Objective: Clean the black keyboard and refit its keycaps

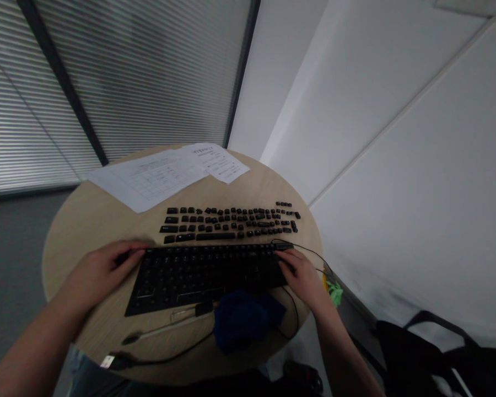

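A black keyboard [206,270] lies across the round table, many of its key positions bare. My left hand [111,267] pinches its far left corner between thumb and fingers. At the far right end, my right hand [295,270] is closed on the keyboard's edge, the fingertips partly hidden. Loose black keycaps [227,220] lie in several rows just beyond the keyboard. On the near side are a blue cloth [246,320], a thin light stick with a dark tip [161,332] and a wire-looped tool with a black handle [186,314].
Printed papers [157,176] lie at the table's [78,220] far side. A cable with a USB plug [113,361] runs along the near edge. To the right are a white wall [413,220] and a black chair [413,353]. Something green [334,292] is beside the table.
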Tool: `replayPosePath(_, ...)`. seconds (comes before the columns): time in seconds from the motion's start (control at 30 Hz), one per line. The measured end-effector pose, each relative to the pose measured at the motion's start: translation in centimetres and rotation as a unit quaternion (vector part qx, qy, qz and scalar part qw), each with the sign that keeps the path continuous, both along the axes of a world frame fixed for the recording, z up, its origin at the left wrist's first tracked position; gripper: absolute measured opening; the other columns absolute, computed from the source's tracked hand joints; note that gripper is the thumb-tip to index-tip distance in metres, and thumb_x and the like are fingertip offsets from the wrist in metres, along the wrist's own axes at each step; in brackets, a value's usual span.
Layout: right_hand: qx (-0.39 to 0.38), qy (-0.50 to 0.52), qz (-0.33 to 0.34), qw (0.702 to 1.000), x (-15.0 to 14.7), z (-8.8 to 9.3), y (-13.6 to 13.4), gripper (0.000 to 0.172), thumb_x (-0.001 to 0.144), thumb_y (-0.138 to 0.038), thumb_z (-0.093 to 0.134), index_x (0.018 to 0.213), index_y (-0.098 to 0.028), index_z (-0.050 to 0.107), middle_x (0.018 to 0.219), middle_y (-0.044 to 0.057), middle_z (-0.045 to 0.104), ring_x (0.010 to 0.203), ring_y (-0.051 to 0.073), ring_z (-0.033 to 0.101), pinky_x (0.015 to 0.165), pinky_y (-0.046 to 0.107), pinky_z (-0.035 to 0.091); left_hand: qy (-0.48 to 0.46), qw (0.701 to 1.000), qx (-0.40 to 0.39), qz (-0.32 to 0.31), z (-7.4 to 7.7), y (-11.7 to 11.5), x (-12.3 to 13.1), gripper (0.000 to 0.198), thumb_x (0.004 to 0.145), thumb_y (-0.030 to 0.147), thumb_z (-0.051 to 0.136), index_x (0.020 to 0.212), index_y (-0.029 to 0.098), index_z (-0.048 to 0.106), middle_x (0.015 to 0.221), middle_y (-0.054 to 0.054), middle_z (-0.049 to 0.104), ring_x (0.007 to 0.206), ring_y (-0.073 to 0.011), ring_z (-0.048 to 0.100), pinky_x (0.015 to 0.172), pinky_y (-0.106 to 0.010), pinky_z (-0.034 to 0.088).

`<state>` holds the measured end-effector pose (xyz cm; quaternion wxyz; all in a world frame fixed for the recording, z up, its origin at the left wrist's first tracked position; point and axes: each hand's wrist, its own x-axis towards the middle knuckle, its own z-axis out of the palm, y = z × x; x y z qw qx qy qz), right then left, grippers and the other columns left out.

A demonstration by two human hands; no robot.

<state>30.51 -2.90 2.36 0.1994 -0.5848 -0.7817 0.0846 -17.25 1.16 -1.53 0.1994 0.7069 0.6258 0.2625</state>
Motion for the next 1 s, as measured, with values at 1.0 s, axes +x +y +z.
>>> replayPosePath(1.0, -0.034, -0.248, -0.058, 0.966, 3.1, 6.3, 20.2, 0.037, 0.099, -0.023, 0.051, 0.130, -0.019, 0.071, 0.131, 0.011, 0.070, 0.124, 0.025, 0.060, 0.108, 0.035, 0.042, -0.051, 0.999, -0.006, 0.016, -0.2, 0.2, -0.3, 0.054, 0.083, 0.068, 0.048, 0.105, 0.027, 0.077, 0.107, -0.005, 0.080, 0.096, -0.0291, 0.075, 0.096, -0.046, 0.056)
